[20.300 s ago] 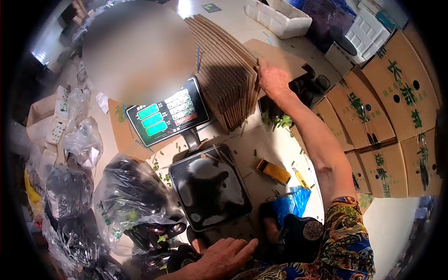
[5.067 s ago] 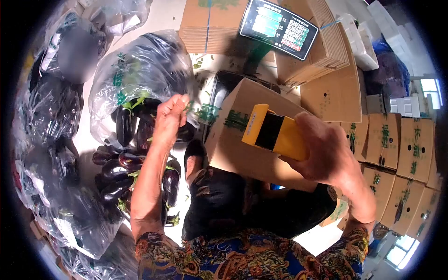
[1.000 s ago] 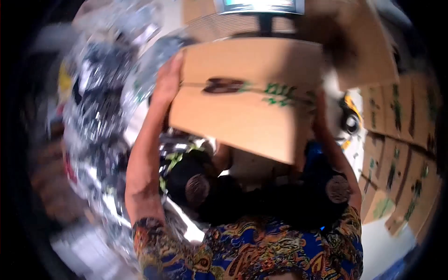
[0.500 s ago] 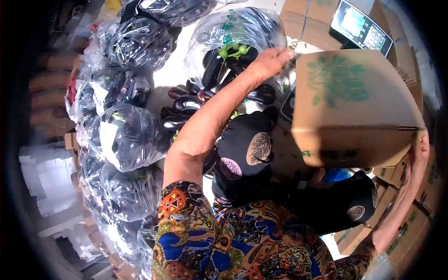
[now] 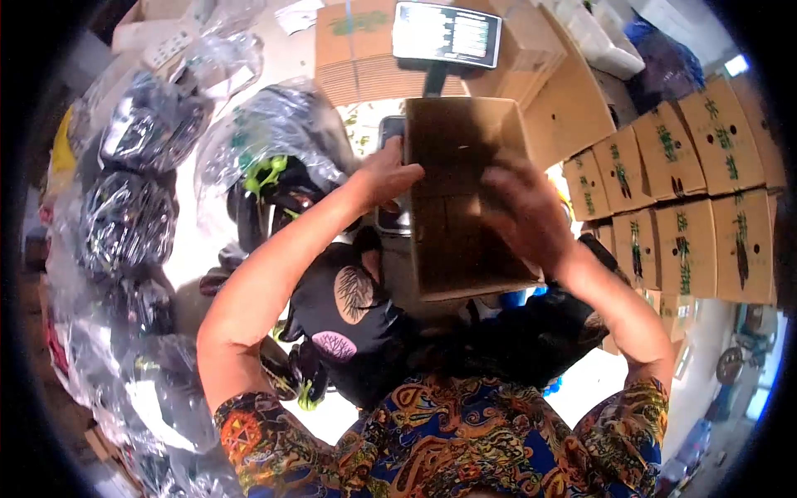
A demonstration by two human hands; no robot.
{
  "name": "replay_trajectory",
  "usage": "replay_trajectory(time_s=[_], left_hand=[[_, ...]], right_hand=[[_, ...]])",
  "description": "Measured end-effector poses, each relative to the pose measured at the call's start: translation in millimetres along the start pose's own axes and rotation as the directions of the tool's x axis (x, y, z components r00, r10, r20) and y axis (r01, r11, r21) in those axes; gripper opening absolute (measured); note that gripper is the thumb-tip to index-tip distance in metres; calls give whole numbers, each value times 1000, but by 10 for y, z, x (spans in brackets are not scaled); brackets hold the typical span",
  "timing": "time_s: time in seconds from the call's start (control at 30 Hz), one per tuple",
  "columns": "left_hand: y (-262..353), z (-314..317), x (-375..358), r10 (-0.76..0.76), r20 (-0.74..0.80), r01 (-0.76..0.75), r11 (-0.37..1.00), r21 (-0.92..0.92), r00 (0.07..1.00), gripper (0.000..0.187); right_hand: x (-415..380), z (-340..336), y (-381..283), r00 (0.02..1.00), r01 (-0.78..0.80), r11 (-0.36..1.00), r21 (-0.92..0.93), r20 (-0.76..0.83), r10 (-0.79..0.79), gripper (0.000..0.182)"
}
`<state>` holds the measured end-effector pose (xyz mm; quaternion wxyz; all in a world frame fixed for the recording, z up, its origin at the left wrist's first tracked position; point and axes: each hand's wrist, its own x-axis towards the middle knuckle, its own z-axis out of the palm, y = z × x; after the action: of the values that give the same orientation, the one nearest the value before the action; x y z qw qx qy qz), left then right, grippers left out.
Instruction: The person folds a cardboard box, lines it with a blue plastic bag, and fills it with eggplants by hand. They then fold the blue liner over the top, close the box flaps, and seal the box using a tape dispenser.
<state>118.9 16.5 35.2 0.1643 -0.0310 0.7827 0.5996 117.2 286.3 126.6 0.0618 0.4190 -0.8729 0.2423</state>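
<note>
An open cardboard box [image 5: 427,249] stands in front of me, and its bare inside faces up. My left hand [image 5: 388,173] grips its left wall, with the thumb over the rim. My right hand [image 5: 531,216] is smeared by motion over the right side of the box, so its fingers do not show clearly. Under and beside the box is the dark platform of a scale [image 5: 392,126], mostly hidden. Left of the box, dark eggplants [image 5: 249,217] with green stems spill from a clear plastic bag [image 5: 286,124].
Behind the box rises a lit display [image 5: 447,35] on a post. Flattened cardboard [image 5: 357,70] is stacked at the back. Several printed boxes [image 5: 681,245] form rows on the right. Filled plastic bags [image 5: 129,220] line the left side.
The box has turned from its printed closed side to its open side and come down onto the scale. My right hand has left its far right edge and moved over the opening. The view has swung right.
</note>
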Motion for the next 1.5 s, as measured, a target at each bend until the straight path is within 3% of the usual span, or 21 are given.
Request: replay_trajectory(time_s=[0.07, 0.17, 0.23, 0.33, 0.4, 0.5, 0.63, 0.67, 0.73, 0.77, 0.87, 0.93, 0.97, 1.03, 1.07, 1.13, 1.2, 1.27, 1.33, 1.4, 1.5], left_hand=[[-54, 102, 182, 63, -92, -54, 993, 103, 994, 61], [257, 262, 241, -101, -155, 157, 901, 405, 983, 67], [322, 124, 74, -252, -110, 247, 967, -54, 962, 62], [59, -71, -70, 86, -14, -85, 923, -376, 996, 50], [-133, -189, -139, -257, 81, 246, 717, -652, 963, 40], [-594, 80, -120, -310, -113, 133, 671, -730, 944, 36], [-860, 268, 27, -148, -358, 98, 983, -155, 922, 47], [-1312, 405, 190, -170, -449, 108, 981, -162, 877, 45], [-1856, 746, 474, -7, -531, -126, 968, -215, 847, 44], [-1921, 814, 567, 13, -528, -191, 939, -284, 849, 45], [-1595, 765, 306, -139, -280, -16, 873, -488, 950, 47], [-1693, 602, 138, 25, -343, 11, 995, 101, 939, 39], [-1724, 518, 48, 56, -347, 34, 968, 248, 936, 36], [-1520, 435, -106, -94, -385, 66, 994, -87, 918, 44], [-1256, 352, -235, -267, -184, 138, 845, -517, 946, 57], [-1178, 262, -297, -337, -106, 225, 800, -557, 936, 55], [-988, 228, -319, -337, -82, 247, 816, -523, 938, 58], [-1063, 166, -270, -331, -60, 258, 824, -504, 942, 62], [-783, 134, -183, -516, -40, 420, 738, -528, 856, 63], [-736, -82, -122, -490, -4, 467, 833, -296, 872, 68], [-620, -58, -69, -476, -33, 449, 849, -277, 879, 68]], right_hand=[[72, 14, 454, 980, -191, 956, -221, -92, 175, 61], [97, 368, 1029, 828, -546, 805, 231, 1, 561, 45], [151, 486, 1092, 678, -706, 565, 427, 180, 712, 41], [-32, 477, 1393, 503, -671, -39, 740, 493, 710, 38], [-290, 511, 1667, 436, -760, 12, 650, 496, 751, 63], [-331, 527, 1728, 244, -933, 89, 349, 430, 869, 108], [-441, 1200, 1875, 521, -750, 430, 503, 47, 852, 79], [-596, 1579, 2260, 450, -877, 382, 291, 219, 866, 54], [-634, 2325, 2251, 626, -206, -157, 966, 254, 737, 45], [-468, 2375, 2118, 624, 137, -556, 820, 365, 691, 41], [-449, 1937, 1945, 823, 239, -828, 508, 346, 450, 38], [-404, 1703, 1938, 789, -488, -241, 839, 542, 291, 38], [-348, 1552, 1928, 689, -720, 177, 671, 662, 295, 38], [-194, 1226, 1916, 427, -645, 757, -103, 773, 469, 38], [-315, 1248, 2211, 486, -507, 851, -139, 769, 415, 33], [-570, 1304, 2814, 596, -190, 954, -232, 745, 300, 26], [-260, 404, 2247, 594, -435, 886, -160, 689, 416, 25], [-610, 145, 2386, 609, -779, 525, 343, 613, 503, 25], [-1264, 312, 2703, 687, -723, 647, 243, 356, 634, 32], [-1928, 533, 2883, 662, -597, 749, -289, 349, 663, 29], [-2678, 777, 2736, 422, -864, 502, -24, 507, 752, 42]])
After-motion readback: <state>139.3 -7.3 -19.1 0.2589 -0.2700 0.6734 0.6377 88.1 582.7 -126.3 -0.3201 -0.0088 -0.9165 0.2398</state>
